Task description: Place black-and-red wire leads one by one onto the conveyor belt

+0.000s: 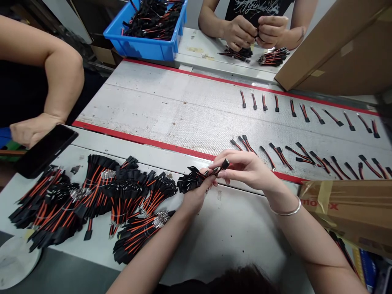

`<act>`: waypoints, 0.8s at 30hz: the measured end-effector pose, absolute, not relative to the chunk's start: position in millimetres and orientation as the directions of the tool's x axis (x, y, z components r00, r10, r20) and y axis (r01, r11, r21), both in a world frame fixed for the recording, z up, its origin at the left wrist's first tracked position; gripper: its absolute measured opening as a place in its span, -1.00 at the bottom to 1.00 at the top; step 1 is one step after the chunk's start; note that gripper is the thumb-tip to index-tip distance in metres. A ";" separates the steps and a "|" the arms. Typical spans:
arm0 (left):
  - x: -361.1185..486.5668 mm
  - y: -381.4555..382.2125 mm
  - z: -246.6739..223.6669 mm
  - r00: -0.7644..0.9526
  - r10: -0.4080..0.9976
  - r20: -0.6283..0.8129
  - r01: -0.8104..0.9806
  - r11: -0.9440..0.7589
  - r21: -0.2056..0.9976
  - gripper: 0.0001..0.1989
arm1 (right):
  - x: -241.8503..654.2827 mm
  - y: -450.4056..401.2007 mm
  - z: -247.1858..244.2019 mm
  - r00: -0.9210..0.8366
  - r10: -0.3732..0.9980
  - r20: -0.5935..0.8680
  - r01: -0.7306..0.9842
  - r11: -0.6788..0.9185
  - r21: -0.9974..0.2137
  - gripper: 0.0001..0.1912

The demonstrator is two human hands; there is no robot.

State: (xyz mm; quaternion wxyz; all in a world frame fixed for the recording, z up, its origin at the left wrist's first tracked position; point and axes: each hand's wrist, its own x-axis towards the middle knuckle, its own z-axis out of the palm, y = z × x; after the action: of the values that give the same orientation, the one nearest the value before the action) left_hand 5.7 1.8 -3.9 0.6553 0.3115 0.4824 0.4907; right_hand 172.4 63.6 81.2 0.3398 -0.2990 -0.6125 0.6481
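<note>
A bundle of red-and-black wire leads (190, 179) sits clasped in the left hand (196, 197), its long axis running sideways toward the right hand (245, 169), whose thumb and fingers pinch narrowly on one black connector (225, 164). The left hand is nearer the bundle; a heaped pile of leads (92, 200) lies farther left on the white workbench (220, 232).

Harness pile (92, 200) on the counter (232, 241), left of the left hand (197, 196). Bundle (191, 179) in that hand, its end at the right hand (245, 169). Conveyor belt (159, 106) directly ahead of both hands, loose harnesses (306, 157) on it in two rows. Beyond belt: crate (143, 41) ahead left, co-worker's hands (255, 32) ahead right. Cardboard box (346, 212) right of right hand.
</note>
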 end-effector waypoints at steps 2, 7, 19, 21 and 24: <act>5.9 1.4 -5.4 0.046 0.937 -0.347 -0.347 0.341 0.874 -0.76 | 171.8 63.7 81.8 -0.587 0.810 0.014 -0.081 -0.042 -0.996 -0.80; 5.1 0.9 -4.8 0.053 0.935 -0.351 -0.335 0.348 0.876 -0.76 | 169.8 64.1 81.9 -0.562 0.827 0.005 -0.108 -0.067 -0.992 -0.81; 2.1 1.5 1.6 0.085 0.946 -0.314 -0.303 0.325 0.896 -0.72 | 172.1 65.7 78.3 -0.562 0.827 -0.017 0.037 0.004 -0.999 -0.76; 1.0 1.7 3.2 0.094 0.948 -0.303 -0.274 0.317 0.908 -0.70 | 169.3 64.0 77.8 -0.573 0.820 0.008 0.021 0.024 -0.999 -0.82; 0.0 1.2 1.3 0.046 0.950 -0.310 -0.244 0.312 0.918 -0.73 | 160.8 58.5 76.6 -0.508 0.860 0.039 0.028 0.062 -0.998 -0.85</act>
State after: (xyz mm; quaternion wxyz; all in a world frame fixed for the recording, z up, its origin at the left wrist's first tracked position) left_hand 0.0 1.2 1.3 0.6330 0.3494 0.5052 0.4712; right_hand 160.8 58.5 76.6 0.3528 -0.3484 -0.6375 0.5897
